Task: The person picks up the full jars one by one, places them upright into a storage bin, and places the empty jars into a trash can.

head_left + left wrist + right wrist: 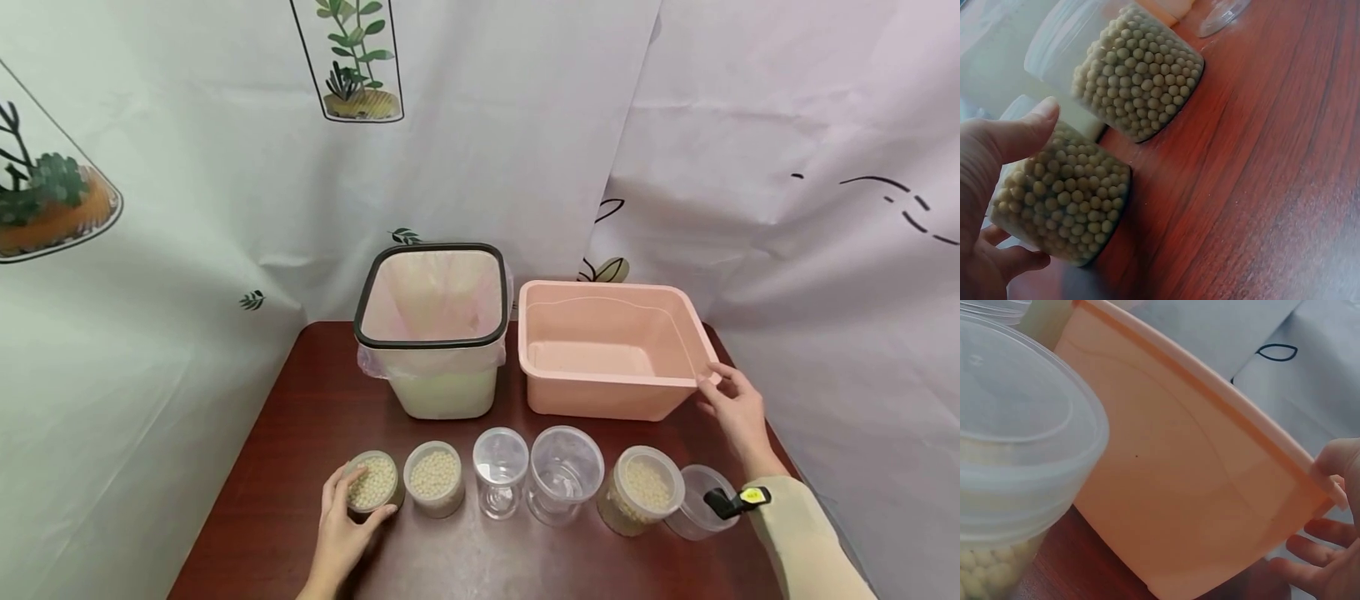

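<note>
My left hand [347, 510] grips the leftmost clear jar of pale beans [372, 482] at the table's front. In the left wrist view my thumb [1022, 134] lies on the side of this jar [1066, 200], with the other fingers curled under it. A second bean jar [1135, 81] stands right beside it. My right hand [733, 404] rests with relaxed fingers at the near right corner of the pink plastic tub [600, 379]. In the right wrist view the thumb [1341, 465] touches the rim of the tub [1172, 487], with the fingers spread below it.
A row continues rightward: a second bean jar [434, 477], two empty clear jars [500, 467] [564, 471], a lidded bean jar [643, 487] and a clear container [697, 500]. A bag-lined bin [435, 333] stands behind on the dark wooden table [285, 467]. Printed curtains enclose the table.
</note>
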`<state>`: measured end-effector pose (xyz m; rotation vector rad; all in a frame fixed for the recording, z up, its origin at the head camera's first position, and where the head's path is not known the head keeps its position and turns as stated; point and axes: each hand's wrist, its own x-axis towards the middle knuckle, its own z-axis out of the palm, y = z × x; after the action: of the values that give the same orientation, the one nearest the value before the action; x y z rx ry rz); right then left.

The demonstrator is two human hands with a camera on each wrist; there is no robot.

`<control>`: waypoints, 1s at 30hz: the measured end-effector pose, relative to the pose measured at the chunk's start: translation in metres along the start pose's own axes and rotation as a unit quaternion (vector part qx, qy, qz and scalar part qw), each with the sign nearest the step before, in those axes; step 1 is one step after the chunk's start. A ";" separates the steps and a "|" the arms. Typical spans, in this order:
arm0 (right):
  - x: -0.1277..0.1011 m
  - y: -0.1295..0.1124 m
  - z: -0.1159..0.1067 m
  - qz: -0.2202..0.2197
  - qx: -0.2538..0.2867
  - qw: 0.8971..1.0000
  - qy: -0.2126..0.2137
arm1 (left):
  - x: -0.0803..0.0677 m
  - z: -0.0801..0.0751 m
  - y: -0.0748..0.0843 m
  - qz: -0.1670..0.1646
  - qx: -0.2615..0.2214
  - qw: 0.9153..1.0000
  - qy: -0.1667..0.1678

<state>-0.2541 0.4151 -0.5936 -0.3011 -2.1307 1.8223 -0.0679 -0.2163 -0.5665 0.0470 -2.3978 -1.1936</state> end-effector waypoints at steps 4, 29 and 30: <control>0.003 0.011 -0.001 -0.002 0.004 1.000 0.008 | 0.001 0.003 -0.001 0.007 0.002 1.000 0.025; -0.016 -0.028 0.006 0.046 0.117 0.992 -0.013 | 0.012 -0.016 0.006 0.097 -0.014 0.990 0.105; -0.018 -0.033 0.007 0.049 0.118 0.992 -0.016 | 0.012 -0.017 0.008 0.099 -0.016 0.989 0.105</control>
<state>-0.2385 0.3965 -0.5644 -0.3265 -1.9244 2.1231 -0.0704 -0.2270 -0.5474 -0.0699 -2.1459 -1.0781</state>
